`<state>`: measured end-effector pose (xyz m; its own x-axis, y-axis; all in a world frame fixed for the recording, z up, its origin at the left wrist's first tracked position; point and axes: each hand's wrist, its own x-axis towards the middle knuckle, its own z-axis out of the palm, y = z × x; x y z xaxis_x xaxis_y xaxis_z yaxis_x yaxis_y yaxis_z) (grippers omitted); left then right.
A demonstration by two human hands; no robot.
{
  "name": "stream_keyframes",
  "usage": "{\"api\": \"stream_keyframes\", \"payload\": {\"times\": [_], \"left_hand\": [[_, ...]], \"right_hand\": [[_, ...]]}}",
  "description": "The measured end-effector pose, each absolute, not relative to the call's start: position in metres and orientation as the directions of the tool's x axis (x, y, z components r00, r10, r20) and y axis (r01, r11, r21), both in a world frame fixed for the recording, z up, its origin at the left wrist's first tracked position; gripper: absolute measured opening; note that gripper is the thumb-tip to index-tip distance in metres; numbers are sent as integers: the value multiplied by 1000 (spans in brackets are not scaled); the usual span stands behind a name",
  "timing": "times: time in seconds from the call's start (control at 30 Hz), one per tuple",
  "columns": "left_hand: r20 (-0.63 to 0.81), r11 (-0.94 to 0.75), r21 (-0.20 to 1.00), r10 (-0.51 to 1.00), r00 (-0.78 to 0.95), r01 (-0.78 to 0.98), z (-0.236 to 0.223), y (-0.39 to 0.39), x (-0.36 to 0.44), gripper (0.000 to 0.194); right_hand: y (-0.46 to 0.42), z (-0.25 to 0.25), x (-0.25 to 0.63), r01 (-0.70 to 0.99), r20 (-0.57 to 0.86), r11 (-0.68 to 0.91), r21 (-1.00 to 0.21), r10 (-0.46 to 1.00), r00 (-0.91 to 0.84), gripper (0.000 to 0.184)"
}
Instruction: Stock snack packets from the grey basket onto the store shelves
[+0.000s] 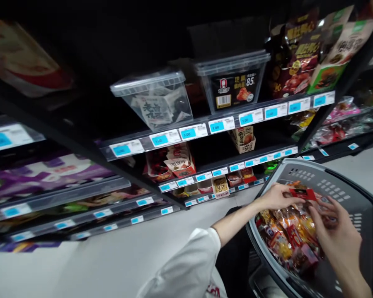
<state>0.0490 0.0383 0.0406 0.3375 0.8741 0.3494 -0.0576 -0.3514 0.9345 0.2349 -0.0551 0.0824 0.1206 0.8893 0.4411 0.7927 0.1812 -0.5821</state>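
My left hand (278, 197) is over the grey shopping basket (359, 244), its thumb and fingers closed on a small red snack packet (303, 193). Opposite it, my right hand (342, 231) curls its fingers around shiny, clear-wrapped snack packets (332, 219), partly hidden by the fingers. Below both hands, a heap of small snack packets (284, 238) in yellow, red and orange wrappers fills the near-left part of the basket. The print on the red packet is too small to read.
Black store shelves with blue-and-white price tags (191, 132) run across the view. Two clear plastic tubs, one with white packets (158, 105) and one with a black label (236, 89), stand on the upper shelf. Bagged snacks (304, 58) stand right. Pale floor (118, 256) lies below.
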Motion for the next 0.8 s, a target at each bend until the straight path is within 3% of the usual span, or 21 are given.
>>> {"api": "stream_keyframes", "payload": {"times": [0.07, 0.17, 0.27, 0.37, 0.47, 0.6, 0.8], "left_hand": [[451, -473, 880, 856, 252, 32, 59, 20, 8, 57], [534, -558, 816, 828, 173, 153, 87, -21, -61, 39], [485, -524, 817, 850, 205, 240, 109, -68, -127, 18], [472, -494, 795, 868, 154, 352, 125, -112, -183, 5], [516, -451, 676, 854, 63, 583, 142, -146, -229, 8], [658, -350, 470, 751, -57, 810, 169, -171, -278, 25], [782, -110, 464, 518, -348, 879, 190, -168, -330, 22]], "right_hand": [[-51, 73, 239, 776, 336, 160, -610, 939, 71, 74], [-48, 55, 241, 782, 98, 182, -597, 983, -154, 53], [-51, 42, 225, 762, -32, 232, -605, 949, -314, 44], [-65, 35, 193, 738, -143, 248, -627, 895, -422, 48], [-88, 27, 162, 770, -253, 262, -582, 841, -478, 52], [-116, 25, 139, 834, -302, 382, -398, 804, -513, 64], [-132, 38, 126, 853, -343, 439, -284, 784, -518, 57]]}}
